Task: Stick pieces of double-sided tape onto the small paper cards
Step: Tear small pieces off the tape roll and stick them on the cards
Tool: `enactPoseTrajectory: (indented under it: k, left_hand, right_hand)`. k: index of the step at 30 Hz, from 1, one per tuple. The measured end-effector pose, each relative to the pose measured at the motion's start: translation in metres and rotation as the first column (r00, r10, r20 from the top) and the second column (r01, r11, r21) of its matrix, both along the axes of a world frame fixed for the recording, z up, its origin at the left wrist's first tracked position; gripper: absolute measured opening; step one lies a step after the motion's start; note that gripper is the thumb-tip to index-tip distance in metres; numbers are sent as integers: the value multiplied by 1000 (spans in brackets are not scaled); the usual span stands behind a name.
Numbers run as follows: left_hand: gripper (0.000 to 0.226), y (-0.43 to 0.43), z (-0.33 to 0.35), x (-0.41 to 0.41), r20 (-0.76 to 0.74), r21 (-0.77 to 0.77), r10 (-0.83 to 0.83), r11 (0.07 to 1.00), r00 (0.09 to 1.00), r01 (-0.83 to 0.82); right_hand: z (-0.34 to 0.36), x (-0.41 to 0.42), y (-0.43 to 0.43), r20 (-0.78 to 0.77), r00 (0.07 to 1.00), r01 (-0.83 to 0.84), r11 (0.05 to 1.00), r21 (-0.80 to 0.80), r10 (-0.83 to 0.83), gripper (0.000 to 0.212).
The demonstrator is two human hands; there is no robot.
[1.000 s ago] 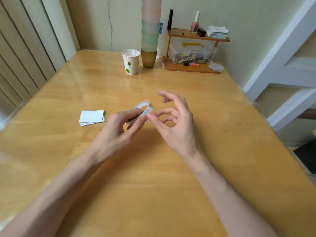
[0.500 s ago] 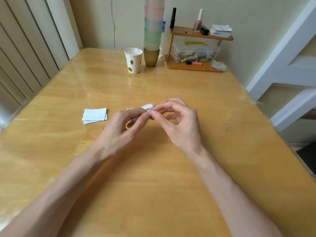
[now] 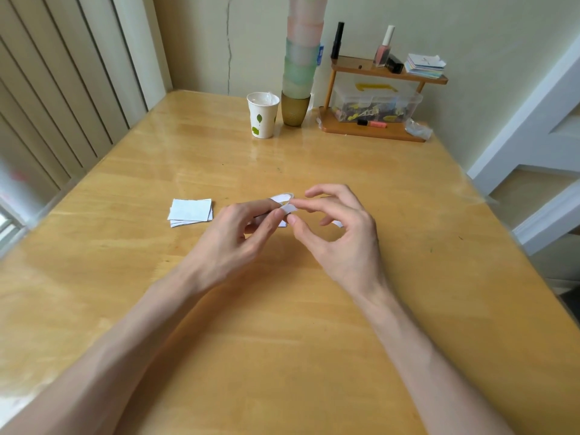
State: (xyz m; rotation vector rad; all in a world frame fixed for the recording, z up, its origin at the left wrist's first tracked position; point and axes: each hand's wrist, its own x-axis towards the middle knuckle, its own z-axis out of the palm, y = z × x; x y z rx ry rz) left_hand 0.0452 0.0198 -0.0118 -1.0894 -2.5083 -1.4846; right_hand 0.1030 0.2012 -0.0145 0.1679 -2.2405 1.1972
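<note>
Bare desk (image 3: pixel 439 215) spreads wide at right. Card stack (image 3: pixel 190 211) lies mid-left; paper cup (image 3: pixel 263 116), stacked cups (image 3: pixel 299 67) and wooden shelf (image 3: pixel 376 135) line the far edge.

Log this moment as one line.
left hand: holds white double-sided tape strip | right hand: pinches its free end | stack of small white paper cards: left of hands on wooden table, untouched

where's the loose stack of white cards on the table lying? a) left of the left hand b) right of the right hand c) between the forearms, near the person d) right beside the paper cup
a: the card stack lies flat on the table, apart from and left of the left hand, which with the right hand pinches the tape strip.
</note>
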Motion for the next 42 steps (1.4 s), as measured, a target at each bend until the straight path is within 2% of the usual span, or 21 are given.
enactPoseTrajectory:
  k: [2,6,7,9,11,12,15,18,24,36,40,42]
  left_hand:
    - [33,0,-1,0,-9,0,2,1000,1000,-2]
    - [27,2,2,2,-1,8,-8,1000,1000,8]
    - [30,2,3,2,2,4,-7,1000,1000,7]
    - [38,1,2,0,2,-6,2,1000,1000,-2]
    - [35,-1,2,-1,5,-8,9,1000,1000,-9]
    - [32,-2,2,-1,6,-7,10,1000,1000,-10]
    - [30,-2,2,-1,-8,-15,-3,1000,1000,3]
    - [37,-2,0,-2,-29,-42,-14,999,999,13]
    - [32,-4,2,1,-22,-91,-39,995,999,37]
    - [31,-8,2,-2,-51,-131,-50,990,997,43]
    - [35,-9,6,-3,11,-86,-99,991,995,99]
    - [36,-9,10,-3,122,22,-160,987,980,158]
  right_hand:
    - [2,0,0,8,1000,3,1000,-12,-3,13]
    - [3,0,4,72,997,-19,986,-168,31,8]
    - [3,-1,4,74,997,-18,983,-183,32,11]
    - [2,-2,2,64,997,-17,983,-184,29,31]
    - [2,-2,0,47,998,-20,984,-177,28,52]
    - [2,-3,1,38,999,-14,987,-157,20,53]
    - [0,-2,3,21,1000,6,1000,-28,-5,36]
    - [-2,-1,1,0,1000,13,998,61,-13,24]
    - [0,-2,2,-1,999,37,998,58,-37,6]
    - [-3,-2,-3,84,994,-77,984,158,64,5]
    - [-1,-2,-7,21,995,-96,982,161,94,3]
    - [4,0,-10,-27,990,-134,985,112,138,6]
